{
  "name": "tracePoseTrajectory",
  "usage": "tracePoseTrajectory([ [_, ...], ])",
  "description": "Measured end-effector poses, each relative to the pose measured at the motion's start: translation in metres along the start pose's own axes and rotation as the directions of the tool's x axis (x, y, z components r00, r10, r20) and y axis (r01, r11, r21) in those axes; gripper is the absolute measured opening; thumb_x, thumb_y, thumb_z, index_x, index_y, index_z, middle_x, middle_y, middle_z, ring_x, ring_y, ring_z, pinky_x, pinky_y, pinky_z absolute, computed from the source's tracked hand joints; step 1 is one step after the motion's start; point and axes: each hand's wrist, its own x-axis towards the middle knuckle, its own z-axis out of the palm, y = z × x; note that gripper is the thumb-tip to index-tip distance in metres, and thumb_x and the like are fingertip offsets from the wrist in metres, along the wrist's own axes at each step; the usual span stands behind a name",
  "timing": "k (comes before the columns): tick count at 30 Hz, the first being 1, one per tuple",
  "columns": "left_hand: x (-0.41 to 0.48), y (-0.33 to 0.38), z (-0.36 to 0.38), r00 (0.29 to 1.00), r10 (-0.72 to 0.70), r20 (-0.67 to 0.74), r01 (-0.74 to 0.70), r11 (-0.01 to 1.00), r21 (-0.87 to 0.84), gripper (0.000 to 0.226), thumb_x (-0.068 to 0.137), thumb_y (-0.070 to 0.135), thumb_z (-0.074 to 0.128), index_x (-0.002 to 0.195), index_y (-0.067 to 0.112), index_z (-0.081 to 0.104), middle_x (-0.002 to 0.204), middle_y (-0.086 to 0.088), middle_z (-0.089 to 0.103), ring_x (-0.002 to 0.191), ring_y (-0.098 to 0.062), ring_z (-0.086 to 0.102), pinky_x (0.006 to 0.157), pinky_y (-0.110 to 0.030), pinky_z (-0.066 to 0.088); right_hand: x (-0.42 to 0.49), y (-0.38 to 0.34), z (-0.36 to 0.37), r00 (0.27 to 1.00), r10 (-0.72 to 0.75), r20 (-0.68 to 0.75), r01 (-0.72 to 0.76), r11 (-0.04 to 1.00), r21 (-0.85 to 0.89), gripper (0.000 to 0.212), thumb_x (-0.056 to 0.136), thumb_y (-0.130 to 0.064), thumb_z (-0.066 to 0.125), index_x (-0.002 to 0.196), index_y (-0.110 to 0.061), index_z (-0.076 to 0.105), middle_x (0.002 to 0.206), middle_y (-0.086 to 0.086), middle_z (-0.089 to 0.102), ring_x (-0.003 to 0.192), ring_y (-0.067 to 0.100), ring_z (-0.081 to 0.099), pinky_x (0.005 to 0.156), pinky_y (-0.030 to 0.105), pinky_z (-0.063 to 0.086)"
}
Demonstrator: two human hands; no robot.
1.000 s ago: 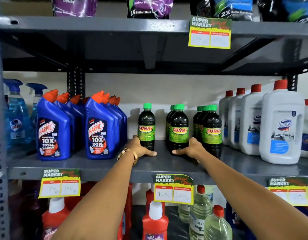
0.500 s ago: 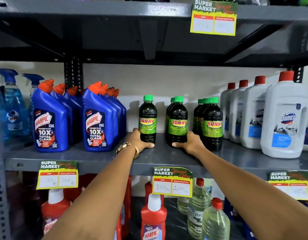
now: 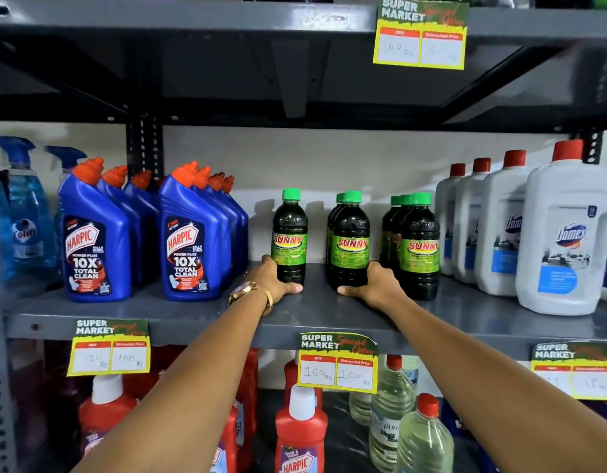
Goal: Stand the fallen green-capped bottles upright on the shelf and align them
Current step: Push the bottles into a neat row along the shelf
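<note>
Dark green-capped Sunny bottles stand upright on the grey middle shelf [image 3: 315,312] in three short rows. The left bottle [image 3: 289,233] stands alone, and my left hand [image 3: 274,280] wraps its base from the left, thumb across the front. The front bottle of the middle row [image 3: 350,233] has another bottle behind it; my right hand [image 3: 373,285] grips its base from the right. The right row [image 3: 419,240] holds three bottles, touched by neither hand. No green-capped bottle lies on its side.
Blue Harpic bottles [image 3: 189,240] stand to the left, with spray bottles [image 3: 25,213] beyond them. White Domex jugs [image 3: 565,240] fill the right. A price tag [image 3: 337,363] hangs on the shelf edge. Red and clear bottles stand on the shelf below.
Both hands stay at the bases of the same two bottles. The view has shifted upward and closer, and the left bottle now stands a little nearer the front.
</note>
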Motion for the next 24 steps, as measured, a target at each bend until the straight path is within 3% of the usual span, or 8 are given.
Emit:
tracePoseTrajectory([
  [6, -0.003, 0.005, 0.0, 1.0, -0.027, 0.012, 0.025, 0.992, 0.125, 0.08, 0.078, 0.051, 0.069, 0.132, 0.006, 0.03, 0.129, -0.014, 0.055, 0.117, -0.034, 0.053, 0.098, -0.044, 0.046, 0.001, 0.001, -0.001, 1.0, -0.01, 0.016, 0.01, 0.999, 0.036, 0.071, 0.074, -0.036, 0.08, 0.127, -0.001, 0.05, 0.129, 0.02, 0.059, 0.119, 0.034, 0.057, 0.098, 0.039, 0.048],
  [17, -0.001, 0.0, 0.002, 0.999, -0.033, 0.01, 0.032, 0.993, 0.111, 0.084, 0.075, 0.056, 0.07, 0.132, 0.006, 0.033, 0.129, -0.015, 0.056, 0.117, -0.034, 0.054, 0.098, -0.045, 0.047, 0.004, 0.003, 0.002, 1.0, 0.003, 0.014, -0.004, 0.996, 0.084, 0.075, 0.071, -0.035, 0.083, 0.129, -0.002, 0.049, 0.13, 0.019, 0.059, 0.119, 0.034, 0.057, 0.102, 0.043, 0.047],
  [20, -0.003, 0.006, -0.001, 0.995, -0.089, 0.039, 0.083, 0.987, 0.139, 0.108, 0.077, 0.058, 0.067, 0.148, -0.002, 0.01, 0.143, -0.021, 0.043, 0.128, -0.036, 0.045, 0.106, -0.047, 0.04, 0.003, 0.003, -0.001, 0.999, 0.028, 0.032, -0.032, 0.992, 0.122, 0.076, 0.069, -0.035, 0.084, 0.129, -0.002, 0.051, 0.129, 0.017, 0.059, 0.12, 0.032, 0.057, 0.102, 0.038, 0.046],
  [22, -0.01, 0.012, -0.003, 0.989, -0.127, 0.078, 0.112, 0.979, 0.168, 0.114, 0.082, 0.056, 0.063, 0.148, -0.005, -0.006, 0.152, -0.025, 0.027, 0.137, -0.039, 0.033, 0.112, -0.046, 0.032, 0.001, 0.002, -0.006, 0.994, 0.025, 0.109, -0.048, 0.977, 0.21, 0.075, 0.066, -0.033, 0.086, 0.128, -0.004, 0.056, 0.126, 0.012, 0.063, 0.121, 0.029, 0.057, 0.103, 0.034, 0.045],
  [24, -0.025, 0.017, -0.006, 0.99, -0.113, 0.085, 0.092, 0.972, 0.217, 0.107, 0.085, 0.053, 0.06, 0.148, -0.007, -0.002, 0.155, -0.026, 0.018, 0.14, -0.04, 0.025, 0.115, -0.042, 0.027, -0.006, 0.005, -0.017, 0.976, 0.003, 0.216, -0.069, 0.951, 0.3, 0.072, 0.07, -0.029, 0.085, 0.13, -0.002, 0.055, 0.128, 0.007, 0.062, 0.123, 0.027, 0.056, 0.107, 0.034, 0.041],
])
